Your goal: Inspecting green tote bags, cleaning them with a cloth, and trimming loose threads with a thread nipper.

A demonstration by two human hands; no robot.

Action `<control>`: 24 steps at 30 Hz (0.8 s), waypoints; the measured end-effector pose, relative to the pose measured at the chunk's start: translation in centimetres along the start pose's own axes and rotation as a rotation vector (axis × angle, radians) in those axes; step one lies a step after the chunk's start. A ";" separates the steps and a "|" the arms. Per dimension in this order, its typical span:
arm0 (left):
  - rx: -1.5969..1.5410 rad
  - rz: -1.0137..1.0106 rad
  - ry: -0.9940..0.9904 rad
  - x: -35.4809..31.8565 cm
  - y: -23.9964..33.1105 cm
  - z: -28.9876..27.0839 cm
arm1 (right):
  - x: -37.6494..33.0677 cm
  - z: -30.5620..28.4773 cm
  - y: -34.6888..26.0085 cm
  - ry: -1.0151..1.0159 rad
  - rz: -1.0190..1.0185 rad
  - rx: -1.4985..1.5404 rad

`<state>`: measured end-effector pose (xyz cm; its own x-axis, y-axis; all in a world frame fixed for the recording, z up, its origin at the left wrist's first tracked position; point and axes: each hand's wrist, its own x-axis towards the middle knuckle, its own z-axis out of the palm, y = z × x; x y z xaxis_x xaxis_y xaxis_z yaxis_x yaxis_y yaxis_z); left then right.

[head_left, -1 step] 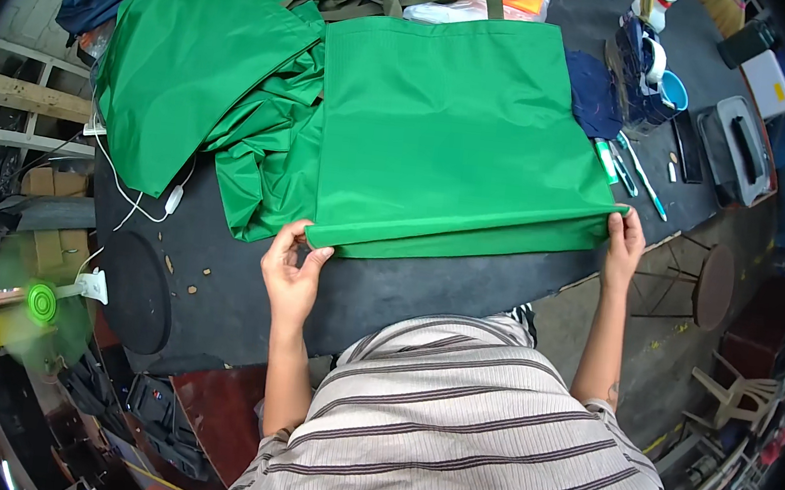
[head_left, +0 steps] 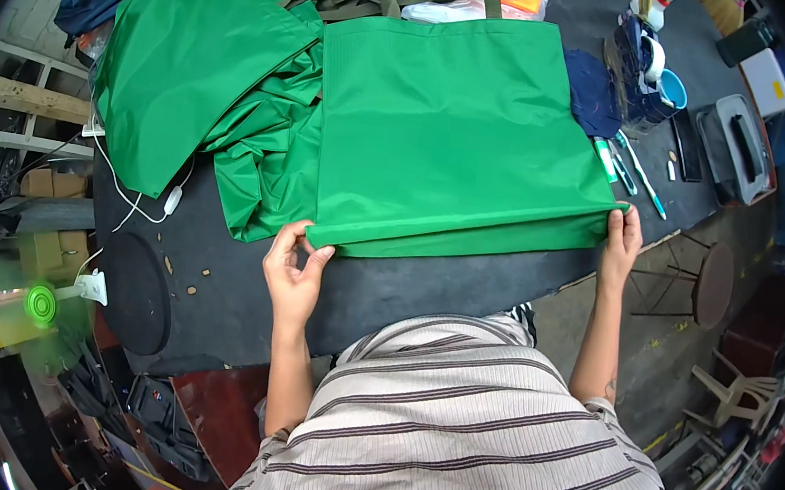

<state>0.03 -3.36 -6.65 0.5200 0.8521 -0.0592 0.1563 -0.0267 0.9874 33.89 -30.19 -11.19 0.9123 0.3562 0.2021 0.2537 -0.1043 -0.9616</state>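
Black worktable [head_left: 219, 256]: both hands' fingers pinch green bag [head_left: 453, 127] corners; green fabric heap [head_left: 199, 81] left, pens [head_left: 634, 175] right.

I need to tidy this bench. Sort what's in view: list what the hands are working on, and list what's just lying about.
In hand:
- green bag, flat on the table
- left hand, grip on its near left corner
- right hand, grip on its near right corner

Lying about:
- green fabric pile
- pens
- white cable
- blue cup
- grey case
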 end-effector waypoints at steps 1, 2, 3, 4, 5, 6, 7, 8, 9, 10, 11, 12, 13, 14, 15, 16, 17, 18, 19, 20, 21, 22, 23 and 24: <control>0.209 0.144 0.000 0.0 0.9 0.3 | 0.1 -0.1 0.3 0.013 0.003 -0.027; 0.417 0.289 0.001 0.1 1.5 0.5 | 0.0 -0.2 0.6 0.026 0.007 -0.053; 0.441 0.411 0.016 0.1 1.7 0.7 | 0.1 0.1 0.8 0.051 -0.089 -0.119; 0.379 0.437 0.005 0.1 1.8 1.1 | 0.2 0.3 0.6 0.055 -0.093 -0.120; 0.318 0.462 -0.007 0.3 1.7 1.4 | 0.3 0.5 0.3 0.055 -0.164 -0.074; 0.435 0.556 -0.043 0.9 1.4 0.9 | 0.4 0.8 0.0 0.049 -0.232 -0.026; 0.394 0.480 -0.012 1.2 0.8 0.9 | 0.5 1.1 -0.8 0.039 -0.183 0.080; 0.352 0.403 0.018 1.6 -0.2 1.0 | 0.4 0.6 -0.5 0.020 -0.070 0.051; 0.165 0.306 0.086 1.9 -2.2 1.9 | 0.3 0.4 0.3 -0.001 0.042 0.023; 0.138 0.066 0.147 2.1 -3.0 2.7 | 0.6 0.6 1.4 0.061 -0.032 -0.194; -0.053 0.060 0.075 2.2 -3.8 2.8 | 0.6 1.0 2.2 0.118 -0.063 -0.276; -0.053 0.085 0.011 1.9 -3.8 2.8 | 0.5 1.1 1.8 0.099 0.047 -0.196; -0.053 0.110 -0.053 1.6 -3.9 2.6 | 0.7 1.0 2.7 0.107 0.015 -0.224; 0.149 0.298 -0.070 2.1 -4.3 2.4 | 0.9 0.8 3.5 0.114 -0.016 -0.253; 0.156 0.302 0.020 1.7 -4.7 2.4 | 0.8 1.1 3.0 0.109 -0.001 -0.232; 0.166 0.308 0.104 1.6 -4.8 2.5 | 0.4 1.8 2.2 0.158 -0.060 -0.326; 0.173 0.261 0.205 1.3 -4.7 2.9 | 0.1 2.5 1.5 0.205 -0.119 -0.419; 0.351 0.284 0.269 1.2 -4.7 3.1 | -0.1 2.9 1.0 0.250 -0.162 -0.539; 0.531 0.305 0.332 1.2 -4.8 3.4 | 0.1 2.9 1.3 0.240 -0.205 -0.698; 0.718 0.416 0.416 1.8 -5.4 4.2 | 0.3 3.1 1.9 0.230 -0.248 -0.857; 0.736 0.321 0.349 2.5 -5.7 4.6 | 0.3 3.7 2.4 0.152 -0.223 -0.968; 0.736 0.324 0.351 2.4 -5.6 4.5 | 0.5 3.8 2.5 0.154 -0.224 -0.965; 0.721 0.265 0.316 2.1 -5.4 4.2 | 0.7 3.8 2.4 0.083 -0.139 -0.997; 0.704 0.205 0.285 1.7 -4.9 4.0 | 1.0 4.0 2.3 0.010 -0.056 -1.026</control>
<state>3.54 -3.87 -12.21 0.3758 0.8929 0.2482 0.6255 -0.4420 0.6430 34.06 -26.40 -13.93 0.8920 0.3782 0.2477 0.4447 -0.8329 -0.3295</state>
